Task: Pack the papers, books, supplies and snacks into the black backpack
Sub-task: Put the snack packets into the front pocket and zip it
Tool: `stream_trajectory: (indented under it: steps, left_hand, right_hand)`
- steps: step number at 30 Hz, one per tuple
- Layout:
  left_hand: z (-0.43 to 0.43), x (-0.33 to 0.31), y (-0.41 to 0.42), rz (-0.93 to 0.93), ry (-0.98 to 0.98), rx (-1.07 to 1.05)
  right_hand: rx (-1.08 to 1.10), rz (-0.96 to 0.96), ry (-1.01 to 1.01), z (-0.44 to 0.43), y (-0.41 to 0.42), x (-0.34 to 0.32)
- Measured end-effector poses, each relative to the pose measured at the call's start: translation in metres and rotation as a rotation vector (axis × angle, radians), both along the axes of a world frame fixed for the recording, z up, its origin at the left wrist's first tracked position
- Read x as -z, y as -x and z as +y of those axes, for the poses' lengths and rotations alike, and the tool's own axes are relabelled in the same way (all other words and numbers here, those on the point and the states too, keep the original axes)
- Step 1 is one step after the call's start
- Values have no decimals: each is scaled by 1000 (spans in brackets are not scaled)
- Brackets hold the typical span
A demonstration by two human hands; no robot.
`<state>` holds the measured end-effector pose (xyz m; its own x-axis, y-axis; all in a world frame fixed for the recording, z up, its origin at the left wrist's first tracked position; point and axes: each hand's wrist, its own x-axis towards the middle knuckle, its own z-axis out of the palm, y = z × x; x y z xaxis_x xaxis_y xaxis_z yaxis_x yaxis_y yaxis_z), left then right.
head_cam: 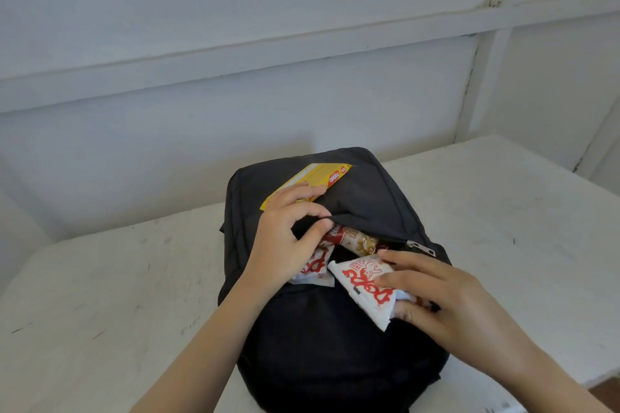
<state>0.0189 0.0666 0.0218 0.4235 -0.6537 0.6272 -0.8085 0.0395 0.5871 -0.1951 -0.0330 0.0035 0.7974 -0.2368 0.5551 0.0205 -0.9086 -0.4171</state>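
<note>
Backpack: black backpack (335, 362), frame centre, on white table (100, 295).
Left hand (285, 245): fingers pinching the pocket's upper edge.
Right hand (446, 298): fingers gripping white snack packet (362, 288) at pocket mouth.
Yellow box (315, 178): atop backpack.

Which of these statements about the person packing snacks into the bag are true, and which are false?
1. The black fabric backpack lies on a white table. True.
2. The right hand holds a white snack packet with red lettering at the pocket opening. True.
3. The left hand rests flat on the table. False: its fingers pinch the upper edge of the open pocket, holding it open.
4. The yellow flat snack box is fully inside the pocket. False: it lies on top of the backpack, behind the left hand.
5. The pocket is empty. False: other snack packets already show inside.
</note>
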Motion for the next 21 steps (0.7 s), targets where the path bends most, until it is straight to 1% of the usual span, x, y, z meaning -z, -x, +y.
stream_trajectory:
  steps: [2, 4, 7, 10, 12, 14, 17, 19, 21]
  left_hand:
    - [1, -4, 3, 5, 17, 27]
    - [2, -7, 6, 10, 30, 53]
    - [3, -10, 8, 21, 35, 81]
    - [6, -9, 10, 39, 26, 101]
    - [8, -8, 10, 62, 18, 106]
    - [9, -7, 11, 100, 2, 107]
    - [10, -6, 12, 156, -30, 108]
    - [10, -7, 13, 131, -49, 91]
    - [10, -9, 14, 111, -45, 96]
  right_hand:
    - [72, 50, 169, 3, -7, 7]
    - [168, 16, 256, 10, -17, 13]
    - [294, -68, 249, 22, -33, 20]
    - [363, -81, 181, 31, -43, 21]
    - [380, -47, 117, 39, -39, 18]
    - [384, -1, 117, 51, -30, 17]
    - [383, 117, 264, 69, -18, 25]
    - [377, 240, 361, 70, -16, 32]
    - [367, 294, 366, 67, -20, 35]
